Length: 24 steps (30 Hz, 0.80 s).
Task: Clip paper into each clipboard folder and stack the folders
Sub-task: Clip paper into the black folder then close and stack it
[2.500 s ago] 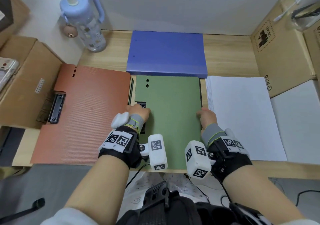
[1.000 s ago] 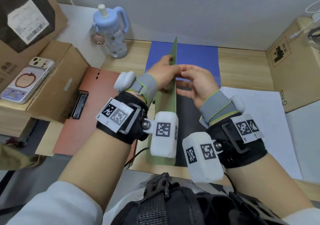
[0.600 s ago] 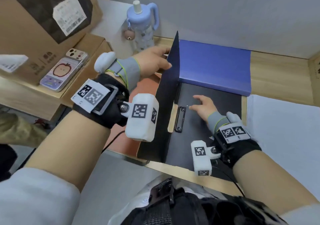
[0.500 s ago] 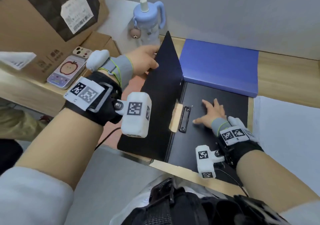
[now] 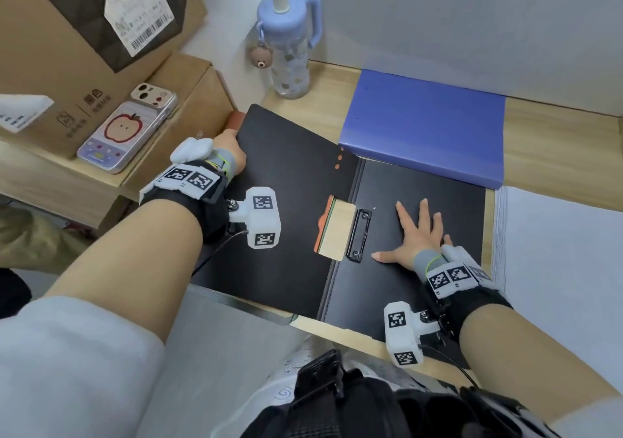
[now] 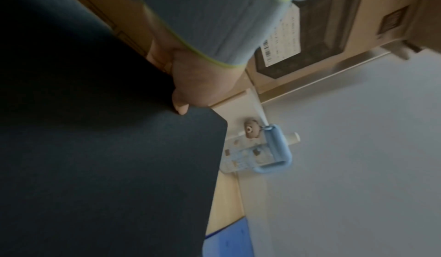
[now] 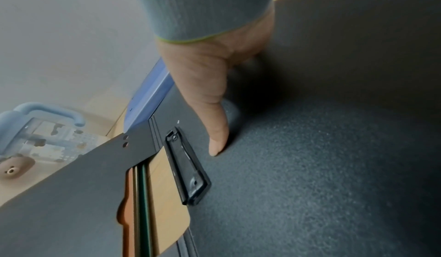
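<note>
Head view: the black-lined clipboard folder (image 5: pixel 296 235) lies open on the tabletop (image 5: pixel 546 141), its cover over the orange folder (image 5: pixel 235 118) on the left. Left hand (image 5: pixel 232 149) grips the cover's far left edge; right hand (image 5: pixel 416 235) is flat with fingers spread, beside the clip (image 5: pixel 359 235). Blue folder (image 5: pixel 424 127) sits beyond (paper stack (image 5: pixel 566 252) on the right).

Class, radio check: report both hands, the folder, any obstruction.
Left hand grips open folder cover. Right hand flat on inner board. Clip empty; no obstruction.
</note>
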Motion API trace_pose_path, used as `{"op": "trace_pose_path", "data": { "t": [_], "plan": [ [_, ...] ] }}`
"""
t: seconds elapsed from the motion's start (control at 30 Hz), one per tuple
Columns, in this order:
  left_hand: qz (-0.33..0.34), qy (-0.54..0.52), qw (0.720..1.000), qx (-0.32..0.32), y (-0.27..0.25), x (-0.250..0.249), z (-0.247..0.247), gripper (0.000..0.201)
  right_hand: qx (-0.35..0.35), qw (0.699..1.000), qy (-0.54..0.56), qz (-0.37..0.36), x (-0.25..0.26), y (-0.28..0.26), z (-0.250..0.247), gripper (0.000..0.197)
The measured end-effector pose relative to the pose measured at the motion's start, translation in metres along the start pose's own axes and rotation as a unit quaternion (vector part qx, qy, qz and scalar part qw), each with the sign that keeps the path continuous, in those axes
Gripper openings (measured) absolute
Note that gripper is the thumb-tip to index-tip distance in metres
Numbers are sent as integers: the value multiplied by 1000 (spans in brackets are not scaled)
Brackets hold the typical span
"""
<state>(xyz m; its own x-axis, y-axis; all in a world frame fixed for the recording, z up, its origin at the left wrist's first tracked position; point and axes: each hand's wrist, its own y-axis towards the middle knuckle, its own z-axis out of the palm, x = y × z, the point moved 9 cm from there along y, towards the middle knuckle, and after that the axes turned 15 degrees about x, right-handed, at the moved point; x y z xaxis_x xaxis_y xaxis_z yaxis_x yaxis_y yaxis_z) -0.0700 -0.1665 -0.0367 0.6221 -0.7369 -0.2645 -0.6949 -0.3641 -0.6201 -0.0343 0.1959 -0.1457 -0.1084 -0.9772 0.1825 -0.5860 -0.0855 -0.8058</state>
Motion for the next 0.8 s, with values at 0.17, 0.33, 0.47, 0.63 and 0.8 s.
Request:
{"op": "trace_pose_path", "data": {
  "t": [0.17, 0.33, 0.47, 0.63, 0.8],
  "plan": [
    [-58, 52, 997, 0, 9, 17, 15, 57, -2, 1000, -15, 0, -2, 1, 0, 116],
    [-81, 42, 995, -45, -2, 9, 18, 60, -4, 1000, -20, 0, -4, -1, 0, 115],
    [-16, 57, 990, -126, -19, -27, 12, 71, 2, 1000, 23, -16, -4, -4, -3, 105],
    [116, 28, 989, -91, -40, -107, 35, 56, -20, 992, 114, -49, -10, -14, -18, 89],
    [154, -308, 921, 184, -59, -157, 120, 28, -60, 978, 191, -65, -27, -24, -32, 84]
  ]
}}
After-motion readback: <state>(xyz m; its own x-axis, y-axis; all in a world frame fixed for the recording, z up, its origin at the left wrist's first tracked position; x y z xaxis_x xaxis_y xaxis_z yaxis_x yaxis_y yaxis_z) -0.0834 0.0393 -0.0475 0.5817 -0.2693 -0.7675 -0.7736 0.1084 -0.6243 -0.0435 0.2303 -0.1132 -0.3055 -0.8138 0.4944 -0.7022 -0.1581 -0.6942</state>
